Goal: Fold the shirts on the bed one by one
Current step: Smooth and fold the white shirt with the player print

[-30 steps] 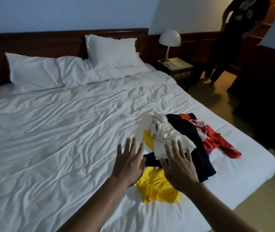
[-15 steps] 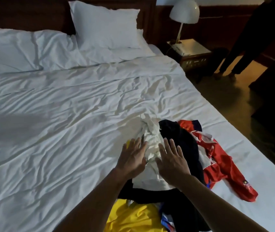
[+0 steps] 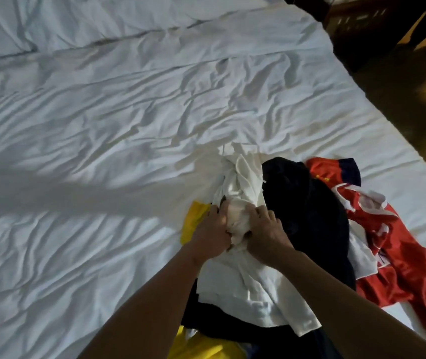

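A crumpled white shirt [image 3: 248,283] lies on top of a heap of shirts at the near right of the bed [image 3: 90,151]. My left hand [image 3: 210,233] and my right hand [image 3: 267,235] both clutch a bunched part of this white shirt, fingers closed in the cloth, side by side. Under it lies a dark navy shirt [image 3: 307,211]. A red and white shirt [image 3: 398,257] spreads out to the right. A yellow shirt [image 3: 193,218] pokes out at the left of the heap and again at the bottom edge, mostly hidden.
The wrinkled white duvet covers the whole left and far side of the bed. White pillows [image 3: 38,19] lie at the top left. The bed's right edge runs diagonally; beyond it are a dark floor [image 3: 414,94] and dark furniture [image 3: 357,19].
Both hands came down onto the heap and closed on the white shirt. The view dropped lower and closer to the clothes; the lamp and the standing person left the frame.
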`<state>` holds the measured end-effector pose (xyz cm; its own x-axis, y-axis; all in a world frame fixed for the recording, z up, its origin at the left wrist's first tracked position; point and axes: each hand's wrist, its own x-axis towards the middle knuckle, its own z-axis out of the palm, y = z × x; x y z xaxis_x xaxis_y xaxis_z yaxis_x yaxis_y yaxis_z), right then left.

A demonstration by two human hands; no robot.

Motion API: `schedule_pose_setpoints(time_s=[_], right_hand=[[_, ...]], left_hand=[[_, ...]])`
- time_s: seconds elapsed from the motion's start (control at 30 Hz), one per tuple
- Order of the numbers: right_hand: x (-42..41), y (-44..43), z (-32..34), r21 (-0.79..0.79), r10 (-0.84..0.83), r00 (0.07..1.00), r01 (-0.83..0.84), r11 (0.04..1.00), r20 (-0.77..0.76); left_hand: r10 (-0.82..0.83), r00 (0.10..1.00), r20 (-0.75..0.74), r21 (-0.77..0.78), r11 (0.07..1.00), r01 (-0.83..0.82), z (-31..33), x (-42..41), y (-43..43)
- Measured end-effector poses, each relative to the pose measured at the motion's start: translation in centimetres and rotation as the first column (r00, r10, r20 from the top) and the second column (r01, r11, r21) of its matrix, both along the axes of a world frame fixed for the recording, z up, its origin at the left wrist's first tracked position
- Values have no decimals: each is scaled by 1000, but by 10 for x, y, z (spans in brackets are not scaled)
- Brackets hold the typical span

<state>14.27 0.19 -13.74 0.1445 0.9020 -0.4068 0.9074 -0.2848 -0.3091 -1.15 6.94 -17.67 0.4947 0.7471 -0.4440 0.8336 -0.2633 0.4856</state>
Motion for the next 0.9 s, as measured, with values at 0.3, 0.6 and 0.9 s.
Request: schedule_pose_setpoints(time_s=[0.3, 0.6, 0.9], right_hand=[[0, -14, 47, 242, -239, 857, 379, 893, -457], [-66, -46, 210, 446, -84, 635, 623, 643, -768], [-186, -69, 374, 557, 100, 634, 580, 594, -767]], left_hand=[[171, 934, 313, 93, 973, -209, 68, -15, -24], [494, 391, 777, -303, 837, -455, 252, -58, -76], [442, 109, 890, -388, 862, -327, 389, -186, -152]])
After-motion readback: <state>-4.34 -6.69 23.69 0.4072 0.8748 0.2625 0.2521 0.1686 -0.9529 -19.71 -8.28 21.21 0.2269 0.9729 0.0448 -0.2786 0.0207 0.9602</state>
